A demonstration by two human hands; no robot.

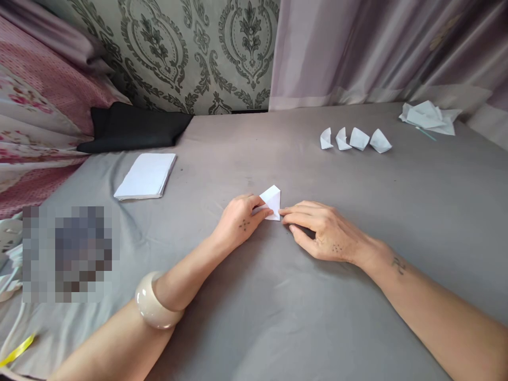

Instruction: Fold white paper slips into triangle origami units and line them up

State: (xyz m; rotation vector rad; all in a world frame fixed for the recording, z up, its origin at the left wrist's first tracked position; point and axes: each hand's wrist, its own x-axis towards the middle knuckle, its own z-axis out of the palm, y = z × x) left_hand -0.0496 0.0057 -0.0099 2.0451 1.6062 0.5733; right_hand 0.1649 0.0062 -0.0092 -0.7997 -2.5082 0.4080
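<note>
A small folded white paper piece (pixel 272 200) lies on the grey bedsheet (pixel 278 317) in the middle. My left hand (pixel 240 221) is curled with its fingers pinching the paper's left side. My right hand (pixel 323 231) rests flat beside it, fingers together, with the fingertips pressing the paper's lower right edge. A cream bangle (pixel 153 302) sits on my left forearm.
A stack of white paper sheets (pixel 146 175) lies at the left. Several folded paper pieces (pixel 356 139) stand in a row at the back right, with a heap of loose paper (pixel 428 117) beyond. A black cushion (pixel 133 127) and patterned pillows (pixel 35 116) lie at the left.
</note>
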